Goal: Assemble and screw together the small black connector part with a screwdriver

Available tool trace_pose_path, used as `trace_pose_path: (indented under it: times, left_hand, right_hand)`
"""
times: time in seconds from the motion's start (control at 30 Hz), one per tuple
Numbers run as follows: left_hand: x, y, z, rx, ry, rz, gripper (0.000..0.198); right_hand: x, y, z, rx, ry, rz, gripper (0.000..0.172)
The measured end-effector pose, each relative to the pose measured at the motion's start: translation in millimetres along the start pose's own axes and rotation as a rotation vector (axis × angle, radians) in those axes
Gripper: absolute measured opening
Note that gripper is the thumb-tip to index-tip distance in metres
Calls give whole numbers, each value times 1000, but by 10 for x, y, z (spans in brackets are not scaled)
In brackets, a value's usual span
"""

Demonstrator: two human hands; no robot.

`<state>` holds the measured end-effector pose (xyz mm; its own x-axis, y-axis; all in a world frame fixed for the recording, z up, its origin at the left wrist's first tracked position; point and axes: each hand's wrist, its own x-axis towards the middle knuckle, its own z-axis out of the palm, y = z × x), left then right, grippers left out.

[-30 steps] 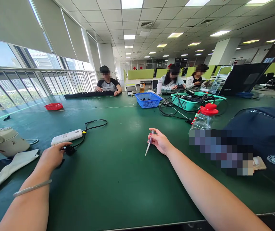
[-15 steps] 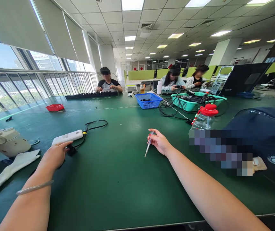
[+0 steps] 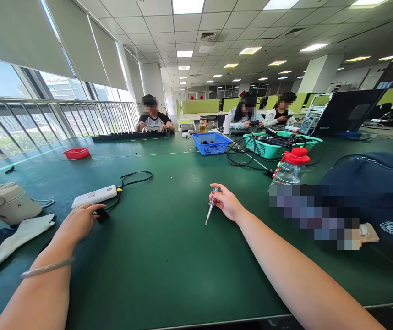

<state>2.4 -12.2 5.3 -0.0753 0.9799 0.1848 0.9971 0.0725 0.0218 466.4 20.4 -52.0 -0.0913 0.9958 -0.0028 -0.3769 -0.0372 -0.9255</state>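
Observation:
My right hand is closed around a slim screwdriver with a clear handle and a metal shaft. Its tip points down, close above the green tabletop. On the left, my left hand has its fingers closed on a small black block near the table surface; the thumb and underside of the hand are hidden. Just beyond that hand lies a white power bank. A black cable with a yellow piece loops beside its right end.
A cream bag and a white cloth-like item lie at left. Farther off are a red tray, a blue basket and a green basket. A red-capped bottle and navy bag stand right. Several people sit opposite.
The view has shifted very slightly. My hands keep almost the same positions, with the screwdriver still in the right hand and the left still at the black block.

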Motion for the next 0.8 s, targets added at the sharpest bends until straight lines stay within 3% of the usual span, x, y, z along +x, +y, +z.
trace_pose_path:
  times: [0.1,0.2,0.5,0.63,0.8]
  left_hand:
    - [-32,70,-63,57,-45,-92,46]
    - [-52,157,-108,33,-3,-194,55]
    - [-84,416,-224,49,-56,-363,73]
    - [-55,441,-229,76,-105,-425,79]
    - [18,355,-115,126,-82,-400,79]
  right_hand:
    - [1,-2,2,-1,0,-1,47]
    - [4,-2,3,2,-4,-2,48]
    - [5,6,3,-8,-3,-1,46]
    - [3,3,6,-11,-7,-4,47]
    - [-8,-13,13,-9,-3,1,47]
